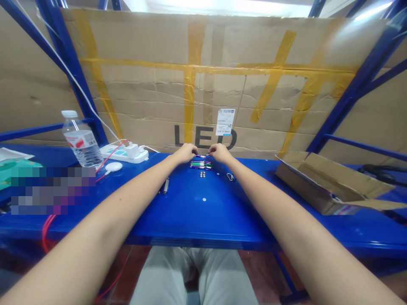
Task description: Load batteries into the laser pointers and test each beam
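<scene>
At the far side of the blue table, my left hand (187, 153) and my right hand (219, 152) pinch opposite ends of a slim blue-purple pen (201, 156). Just below it, several shiny pens (201, 165) in green, purple and other colours lie side by side, running left to right. Nearer to me is a small cluster of silvery round pieces (202, 174). A small carabiner-like clip (230, 177) lies beside my right forearm. By my left forearm is a silver-and-dark slim object (166, 186), its kind unclear.
On the left stand a water bottle (83, 140) and a white power strip (140, 156), with a white round charger (113, 167) and red cable nearby. An opened cardboard box (318, 190) sits at right. A large taped cardboard sheet (152, 97) rises behind the table (190, 220).
</scene>
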`<state>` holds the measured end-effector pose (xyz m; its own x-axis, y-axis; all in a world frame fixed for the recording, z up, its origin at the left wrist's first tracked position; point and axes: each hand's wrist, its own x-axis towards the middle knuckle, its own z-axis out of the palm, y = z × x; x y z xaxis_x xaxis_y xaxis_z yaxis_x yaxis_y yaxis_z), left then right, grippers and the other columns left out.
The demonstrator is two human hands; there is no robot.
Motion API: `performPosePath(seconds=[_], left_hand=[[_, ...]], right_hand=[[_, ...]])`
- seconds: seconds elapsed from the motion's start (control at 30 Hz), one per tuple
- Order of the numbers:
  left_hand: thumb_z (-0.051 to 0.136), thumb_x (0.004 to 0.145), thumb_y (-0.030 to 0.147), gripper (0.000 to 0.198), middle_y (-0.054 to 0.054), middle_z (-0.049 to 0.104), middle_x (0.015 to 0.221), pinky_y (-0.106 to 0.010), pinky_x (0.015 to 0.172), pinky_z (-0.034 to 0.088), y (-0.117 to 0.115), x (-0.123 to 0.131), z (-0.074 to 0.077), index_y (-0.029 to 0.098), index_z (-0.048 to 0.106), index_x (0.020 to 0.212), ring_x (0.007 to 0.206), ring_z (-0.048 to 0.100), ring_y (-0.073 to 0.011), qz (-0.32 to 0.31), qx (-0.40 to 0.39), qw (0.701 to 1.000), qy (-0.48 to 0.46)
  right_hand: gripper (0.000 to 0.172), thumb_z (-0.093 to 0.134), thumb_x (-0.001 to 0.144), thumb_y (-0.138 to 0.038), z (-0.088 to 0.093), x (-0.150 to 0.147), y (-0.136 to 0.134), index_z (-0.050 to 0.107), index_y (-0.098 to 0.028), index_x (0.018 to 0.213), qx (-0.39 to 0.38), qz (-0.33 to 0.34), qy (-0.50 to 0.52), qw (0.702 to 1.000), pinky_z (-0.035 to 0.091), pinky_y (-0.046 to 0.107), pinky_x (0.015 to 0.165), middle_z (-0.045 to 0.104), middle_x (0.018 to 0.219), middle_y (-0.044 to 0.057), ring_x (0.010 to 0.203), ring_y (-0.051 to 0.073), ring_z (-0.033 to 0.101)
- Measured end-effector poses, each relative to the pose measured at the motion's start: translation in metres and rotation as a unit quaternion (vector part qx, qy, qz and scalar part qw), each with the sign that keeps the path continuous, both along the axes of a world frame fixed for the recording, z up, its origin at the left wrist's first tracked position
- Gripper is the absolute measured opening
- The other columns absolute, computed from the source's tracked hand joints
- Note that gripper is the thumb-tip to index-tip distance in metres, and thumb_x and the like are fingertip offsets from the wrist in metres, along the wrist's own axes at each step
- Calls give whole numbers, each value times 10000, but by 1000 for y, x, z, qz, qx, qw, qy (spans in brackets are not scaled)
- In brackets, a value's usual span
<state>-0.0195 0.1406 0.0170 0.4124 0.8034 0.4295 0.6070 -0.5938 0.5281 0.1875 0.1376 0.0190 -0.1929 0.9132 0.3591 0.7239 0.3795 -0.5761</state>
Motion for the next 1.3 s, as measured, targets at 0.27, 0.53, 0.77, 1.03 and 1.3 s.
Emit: performPosePath(seconds=[0.27, 0.53, 0.77, 1.03, 1.3], left_hand=[[611, 608, 8, 275, -53, 743, 761, -352, 840, 520, 22, 1, -14, 209, 768, 712, 794, 678, -236, 31, -78, 996, 30], [472, 682, 56, 434, -75, 769, 1040, -282, 886, 519, 19, 3, -14, 182, 776, 965, 979, 692, -211, 38, -92, 991, 89], [522, 791, 183, 357, -116, 719, 1177, -287, 930, 483, -13, -23, 10, 150, 711, 1092, 1057, 656, -225, 76, -63, 980, 175], [557, 680, 225, 260, -61, 720, 837, -236, 627, 449, -67, -83, 40, 157, 695, 890, 758, 648, -180, 44, -219, 921, 319], [597, 611, 250, 342, -54, 715, 864, -229, 633, 484, -79, -85, 52, 152, 693, 925, 732, 623, -162, -14, -308, 895, 322]], right_hand=[[230, 610, 703, 13, -16, -3, 12, 772, -144, 751, -47, -7, -15, 999, 501, 272, 806, 758, 828, 92, 798, 189, 671], [248, 600, 815, -73, -19, 0, 7, 801, -135, 945, -60, 10, -31, 998, 480, 295, 946, 767, 1045, 111, 1018, 229, 684], [309, 534, 898, -148, -13, 20, -29, 751, -135, 1117, -8, 0, -26, 1000, 469, 304, 980, 748, 1133, 96, 1083, 214, 669], [259, 521, 887, -124, 5, -15, -93, 756, -146, 993, 77, 97, -71, 990, 481, 300, 884, 757, 1035, 90, 972, 206, 673], [361, 498, 982, -276, -1, -60, -145, 644, -161, 1291, 149, 296, -248, 910, 461, 363, 913, 676, 1080, 135, 999, 233, 606]])
